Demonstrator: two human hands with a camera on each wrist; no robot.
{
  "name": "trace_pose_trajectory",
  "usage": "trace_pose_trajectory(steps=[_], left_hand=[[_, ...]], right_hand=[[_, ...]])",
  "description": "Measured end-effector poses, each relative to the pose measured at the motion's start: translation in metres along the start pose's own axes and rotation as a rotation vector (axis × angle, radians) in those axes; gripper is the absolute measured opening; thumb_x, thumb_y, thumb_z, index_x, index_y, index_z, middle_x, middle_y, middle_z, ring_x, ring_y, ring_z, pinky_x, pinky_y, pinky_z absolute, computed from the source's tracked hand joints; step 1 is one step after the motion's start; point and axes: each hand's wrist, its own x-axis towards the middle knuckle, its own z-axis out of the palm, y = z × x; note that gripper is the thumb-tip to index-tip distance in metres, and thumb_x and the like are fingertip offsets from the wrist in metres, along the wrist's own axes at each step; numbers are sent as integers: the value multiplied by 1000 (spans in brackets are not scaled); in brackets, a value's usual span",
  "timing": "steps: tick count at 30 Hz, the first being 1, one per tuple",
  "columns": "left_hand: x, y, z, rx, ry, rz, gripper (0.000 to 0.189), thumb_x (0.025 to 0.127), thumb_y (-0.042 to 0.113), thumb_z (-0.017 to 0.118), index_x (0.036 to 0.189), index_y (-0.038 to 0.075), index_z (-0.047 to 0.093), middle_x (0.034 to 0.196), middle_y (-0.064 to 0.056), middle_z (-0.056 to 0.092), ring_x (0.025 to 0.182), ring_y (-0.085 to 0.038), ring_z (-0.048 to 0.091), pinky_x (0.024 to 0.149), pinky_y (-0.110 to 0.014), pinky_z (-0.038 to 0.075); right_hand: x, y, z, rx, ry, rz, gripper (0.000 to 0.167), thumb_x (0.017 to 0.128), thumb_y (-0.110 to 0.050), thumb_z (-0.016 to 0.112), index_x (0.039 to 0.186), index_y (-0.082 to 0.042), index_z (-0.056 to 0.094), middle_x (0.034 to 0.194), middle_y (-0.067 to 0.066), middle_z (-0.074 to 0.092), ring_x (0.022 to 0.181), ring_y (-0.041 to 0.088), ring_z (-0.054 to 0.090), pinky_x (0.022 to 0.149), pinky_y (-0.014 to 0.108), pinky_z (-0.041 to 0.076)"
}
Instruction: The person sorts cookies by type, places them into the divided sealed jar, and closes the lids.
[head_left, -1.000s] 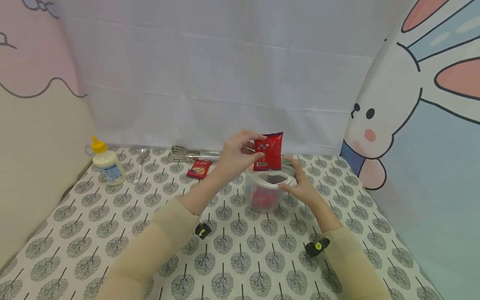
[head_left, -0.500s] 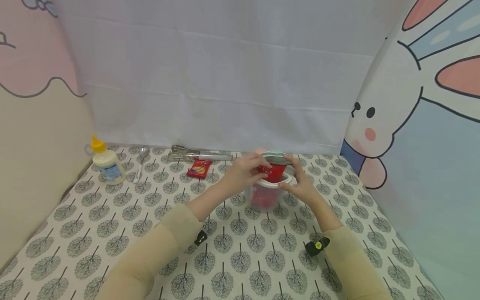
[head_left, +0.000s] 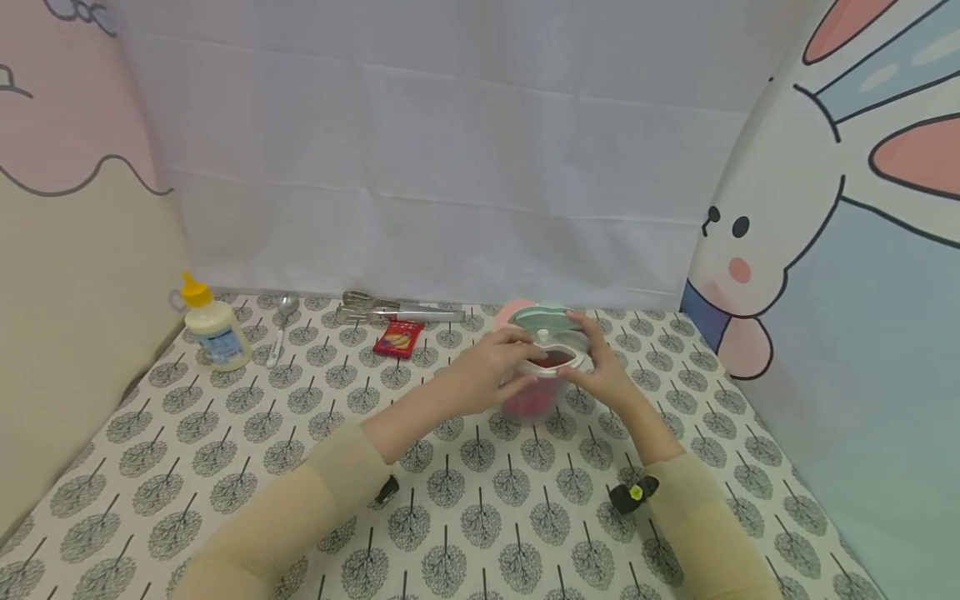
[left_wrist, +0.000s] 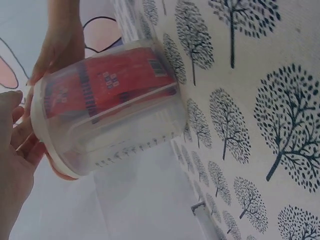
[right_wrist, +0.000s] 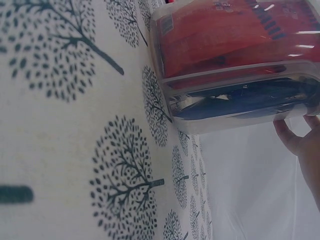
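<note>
A clear plastic storage box (head_left: pixel 528 404) with a white rim stands upright on the cloth. Its green flap (head_left: pixel 543 317) is raised, and a pink flap (head_left: pixel 517 310) shows behind it. Inside, the right wrist view shows red packets (right_wrist: pixel 220 37) and a dark blue one (right_wrist: pixel 240 97) in separate compartments. My left hand (head_left: pixel 487 367) has its fingertips at the opening, over a red packet (head_left: pixel 553 359) down inside, with the thumb apart below the rim. My right hand (head_left: pixel 603 367) holds the box's right side, thumb at the front rim and fingers by the raised flap.
Left of the box lies another red packet (head_left: pixel 400 339), close in front of metal tongs (head_left: pixel 431 314). Farther left are a spoon (head_left: pixel 277 337) and a yellow-capped squeeze bottle (head_left: pixel 221 333). A white curtain (head_left: pixel 420 167) hangs behind the patterned tablecloth (head_left: pixel 450 533).
My left hand has lowered the red packet from above the box down through the opening, and its fingers have come off it. The right hand has stayed at the box.
</note>
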Motion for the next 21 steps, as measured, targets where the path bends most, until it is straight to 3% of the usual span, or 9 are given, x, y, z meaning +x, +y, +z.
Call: trace_pose_trajectory(steps=[4,7,9,15,21], left_hand=[[-4,-1,-12,-115,50,-65,35,90,23,63,123,11,60,126,-2,60,123,-17,50,104,-32,42],[-9,-10,-25,-163,108,-107,36,90,23,64,124,11,59,126,-1,60,122,-19,50,106,-36,40],[-13,-20,-33,-191,106,-165,41,90,26,65,128,13,56,129,0,58,124,-20,49,106,-38,40],[-34,-66,-44,-290,31,-438,62,86,38,67,141,24,42,141,4,46,131,-22,41,108,-49,35],[-60,-115,-36,-283,25,-583,71,85,38,69,145,21,34,145,-4,42,133,-31,38,108,-55,31]], right_hand=[[0,0,0,9,3,-4,82,82,-26,72,143,-8,19,147,28,24,126,53,34,102,68,28],[0,1,0,-3,14,-10,83,81,-26,72,143,-8,20,147,28,23,127,54,34,103,68,27],[0,2,0,-14,21,-12,84,81,-26,73,143,-8,20,149,27,22,127,53,33,103,68,27],[0,4,0,-12,21,-17,84,81,-26,73,144,-8,20,149,26,22,128,53,33,103,69,25],[0,5,1,-6,19,-15,84,82,-30,72,144,-9,20,150,25,21,129,53,31,103,69,24]])
